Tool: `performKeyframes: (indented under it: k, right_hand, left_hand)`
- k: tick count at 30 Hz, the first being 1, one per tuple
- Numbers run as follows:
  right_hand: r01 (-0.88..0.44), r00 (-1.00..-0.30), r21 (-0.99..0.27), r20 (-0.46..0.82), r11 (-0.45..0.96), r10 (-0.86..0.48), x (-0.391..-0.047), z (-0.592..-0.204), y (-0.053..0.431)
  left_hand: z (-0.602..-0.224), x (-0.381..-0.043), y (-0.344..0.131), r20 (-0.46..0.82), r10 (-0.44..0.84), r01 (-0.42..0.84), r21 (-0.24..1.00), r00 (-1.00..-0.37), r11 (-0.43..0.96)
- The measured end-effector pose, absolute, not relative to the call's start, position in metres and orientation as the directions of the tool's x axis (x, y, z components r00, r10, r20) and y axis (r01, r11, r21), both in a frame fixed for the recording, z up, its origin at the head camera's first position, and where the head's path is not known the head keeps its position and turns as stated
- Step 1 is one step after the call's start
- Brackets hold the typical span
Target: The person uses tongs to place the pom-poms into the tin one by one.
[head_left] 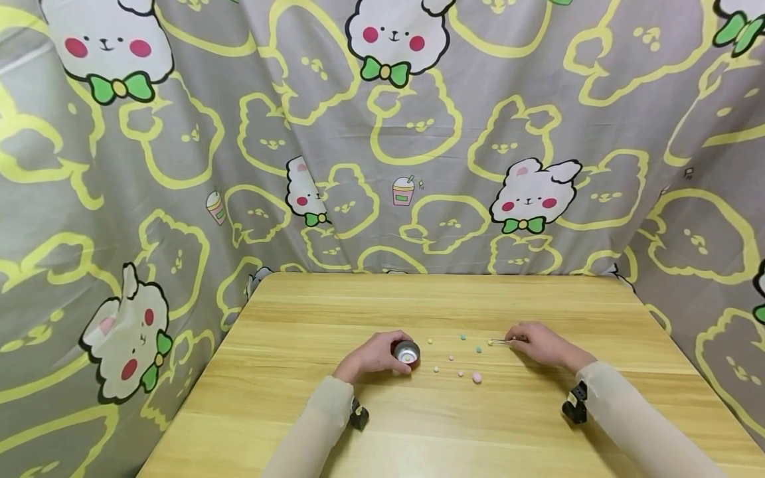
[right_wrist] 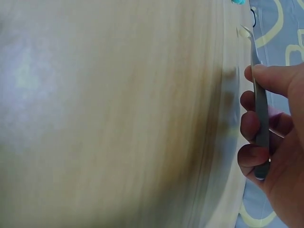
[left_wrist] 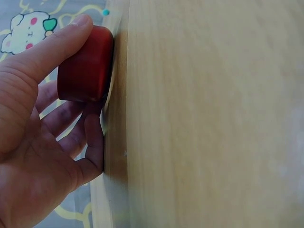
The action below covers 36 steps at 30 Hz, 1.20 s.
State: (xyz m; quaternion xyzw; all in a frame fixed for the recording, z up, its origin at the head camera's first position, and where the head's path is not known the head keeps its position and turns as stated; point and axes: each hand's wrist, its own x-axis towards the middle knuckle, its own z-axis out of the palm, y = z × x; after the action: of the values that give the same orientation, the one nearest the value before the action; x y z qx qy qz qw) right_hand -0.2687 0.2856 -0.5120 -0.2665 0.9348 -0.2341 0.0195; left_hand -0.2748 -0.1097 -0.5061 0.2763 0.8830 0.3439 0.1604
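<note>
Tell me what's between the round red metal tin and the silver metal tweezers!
In the head view: a small yellow ball, teal balls, pale pink balls.

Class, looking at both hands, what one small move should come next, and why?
Probably squeeze the tweezers gently to secure the yellow bead: they reach it, though whether they already pinch it is too small to tell. The right hand holds the tweezers; the left hand holds the red cup, open side up.

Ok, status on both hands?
Left hand holds small round red metal tin. Right hand grips silver metal tweezers, tips at small round yellow ball. Small round teal balls lie between hands.
</note>
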Motion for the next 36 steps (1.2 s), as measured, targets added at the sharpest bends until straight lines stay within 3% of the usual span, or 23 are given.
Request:
performKeyframes:
  k: [17,36]
  right_hand:
    - [-0.564,-0.82,-0.421,0.186,0.711,-0.541,-0.258,-0.5,0.277]
    - [-0.596,-0.796,-0.444,0.214,0.669,-0.567,-0.256,-0.49,0.252]
  left_hand:
    - [-0.508,-0.276,-0.11,-0.079,0.604,0.385,0.704,-0.793,0.597]
    - [-0.507,-0.274,-0.109,-0.078,0.606,0.386,0.705,-0.791,0.595]
